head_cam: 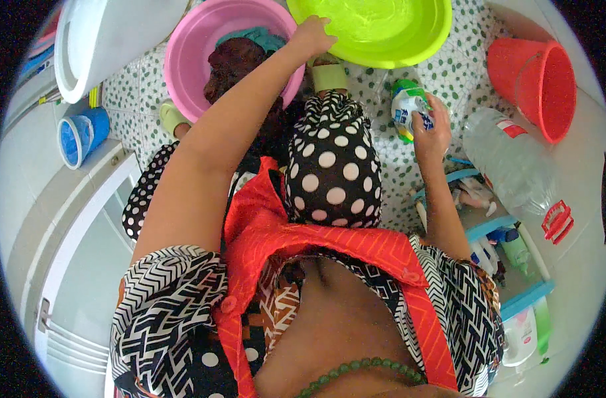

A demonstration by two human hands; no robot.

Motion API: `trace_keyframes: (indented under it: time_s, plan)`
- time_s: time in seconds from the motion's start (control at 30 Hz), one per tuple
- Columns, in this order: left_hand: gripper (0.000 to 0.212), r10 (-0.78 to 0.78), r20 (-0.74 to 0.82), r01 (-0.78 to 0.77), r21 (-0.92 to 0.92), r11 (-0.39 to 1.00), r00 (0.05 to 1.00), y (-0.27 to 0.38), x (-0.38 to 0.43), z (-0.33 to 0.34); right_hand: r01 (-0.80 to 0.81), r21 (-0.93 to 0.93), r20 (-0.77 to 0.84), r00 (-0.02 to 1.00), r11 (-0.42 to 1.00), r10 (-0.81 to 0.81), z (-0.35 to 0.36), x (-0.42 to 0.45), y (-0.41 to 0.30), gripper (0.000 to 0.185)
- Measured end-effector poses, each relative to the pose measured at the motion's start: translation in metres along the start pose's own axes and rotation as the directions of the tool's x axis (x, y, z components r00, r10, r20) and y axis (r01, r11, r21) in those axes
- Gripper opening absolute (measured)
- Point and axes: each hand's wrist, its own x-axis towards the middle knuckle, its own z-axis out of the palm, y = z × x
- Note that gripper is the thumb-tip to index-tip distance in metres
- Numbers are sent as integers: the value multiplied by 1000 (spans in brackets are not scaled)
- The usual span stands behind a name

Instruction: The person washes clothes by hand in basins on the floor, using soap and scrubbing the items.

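Observation:
My left hand reaches forward to the near-left rim of a lime-green plastic basin. Its fingers are bent over that edge; whether they grip it is unclear. A white, green and blue detergent package, bearing writing, is held in my right hand, low over the tiled floor. Left of the green basin sits a pink plastic basin with dark brown wet-looking cloth and a teal cloth inside. My left forearm crosses over part of the pink basin and hides some of it.
On the right are a tilted red bucket, a large clear plastic bottle with a red handle, and a blue-edged shelf rack holding bottles. A blue bin and a white door lie left. Pebble-patterned tiles cover the floor.

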Motion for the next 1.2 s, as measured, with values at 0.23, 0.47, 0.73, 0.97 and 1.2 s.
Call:
trace_keyframes:
  time_s: [0.23, 0.47, 0.73, 0.97, 1.2]
  plan:
    - [48, 20, -71, -24, -58, 998, 997, -24, -40, -26, -183, -427, 83, 967, 885, 240, -17, -34, 44, 43]
    - [38, -33, 39, 38, -123, 992, 999, -69, -84, -56, -227, -432, 156, 934, 873, 320, -4, -21, 80, 23]
    - [39, 2, -102, -17, -147, 989, 995, -93, -126, -78, 166, -412, 202, 975, 896, -88, -82, 28, -68, 16]
    - [96, 477, -344, -573, -284, 768, 809, -11, -123, -129, 450, -267, 236, 888, 853, -395, -116, 54, -194, 17]
    - [81, 385, -415, -565, -554, 611, 824, -8, -160, -186, 729, -83, 199, 680, 679, -706, -78, 89, -270, 24]
